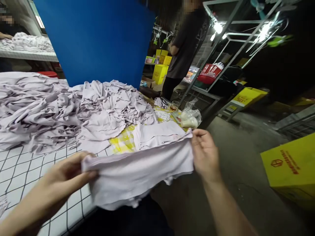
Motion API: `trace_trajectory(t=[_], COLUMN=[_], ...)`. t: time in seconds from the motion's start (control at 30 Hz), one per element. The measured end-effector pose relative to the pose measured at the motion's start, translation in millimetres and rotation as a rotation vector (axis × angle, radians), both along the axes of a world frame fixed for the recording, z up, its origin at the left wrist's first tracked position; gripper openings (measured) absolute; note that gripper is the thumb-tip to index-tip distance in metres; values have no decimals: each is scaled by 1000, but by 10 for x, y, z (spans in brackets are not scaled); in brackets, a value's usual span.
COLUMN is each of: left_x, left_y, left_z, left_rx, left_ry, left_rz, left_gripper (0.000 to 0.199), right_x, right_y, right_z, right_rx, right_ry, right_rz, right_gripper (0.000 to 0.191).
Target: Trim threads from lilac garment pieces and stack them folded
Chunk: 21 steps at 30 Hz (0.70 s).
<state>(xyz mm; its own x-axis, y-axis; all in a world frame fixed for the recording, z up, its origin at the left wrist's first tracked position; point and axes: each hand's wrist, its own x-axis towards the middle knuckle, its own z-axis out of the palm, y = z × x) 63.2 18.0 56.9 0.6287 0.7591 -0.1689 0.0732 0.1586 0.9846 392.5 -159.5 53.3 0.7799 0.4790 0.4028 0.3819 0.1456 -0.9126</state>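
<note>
A pale lilac-grey piece of fabric [140,173] is stretched between my two hands, over my lap at the table's edge. My left hand [66,177] pinches its left upper corner between thumb and fingers. At the other end, my right hand [205,152] grips the right upper corner. The cloth's lower edge hangs loose and is slightly blurred. Just beyond it, a flat fabric piece [157,132] of the same colour lies on a yellow checked cloth [123,141]. A large heap of similar pieces [118,101] spreads across the table behind and to the left.
The table has a white grid-patterned cover [14,170]. A blue panel [98,42] stands behind the heap. A glass of amber liquid [174,106] and a clear plastic bag [192,114] sit near the right edge. A yellow box [292,164] is at right; a person [187,42] stands beyond.
</note>
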Motion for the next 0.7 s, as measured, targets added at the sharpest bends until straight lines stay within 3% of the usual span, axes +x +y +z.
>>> trace_trajectory(t=[0.07,0.13,0.23,0.33,0.43,0.53,0.63,0.7], left_x=[591,1153,1857,2338,2553,2564,2522,2512], left_y=[6,78,294,543,716,793,783,714], left_z=[63,57,-84,-340,-601,-754,-785,-782], left_rx=[-44,-95,-89,-11,40,115,232,479], left_ry=[-112,-148,-131,9,109,144,190,238], left_rz=[-176,-226,-159,-43,11,29,90,136], left_gripper=[29,34,37,35,36,38,34,32], right_x=[426,816,1348,1776,2029,2138,2170,2155], right_y=[-171,-220,-34,353,671,747,675,644], right_z=[30,-20,-195,-463,-768,-980,-1017,-988], right_rx=[-9,-55,-179,-315,-398,-470,-521,-540], right_ry=[34,76,42,-43,-80,-134,-201,-295], right_rz=[-20,-22,-30,-55,-43,-42,-74,-87], right_gripper=[36,38,40,40,37,34,31,34])
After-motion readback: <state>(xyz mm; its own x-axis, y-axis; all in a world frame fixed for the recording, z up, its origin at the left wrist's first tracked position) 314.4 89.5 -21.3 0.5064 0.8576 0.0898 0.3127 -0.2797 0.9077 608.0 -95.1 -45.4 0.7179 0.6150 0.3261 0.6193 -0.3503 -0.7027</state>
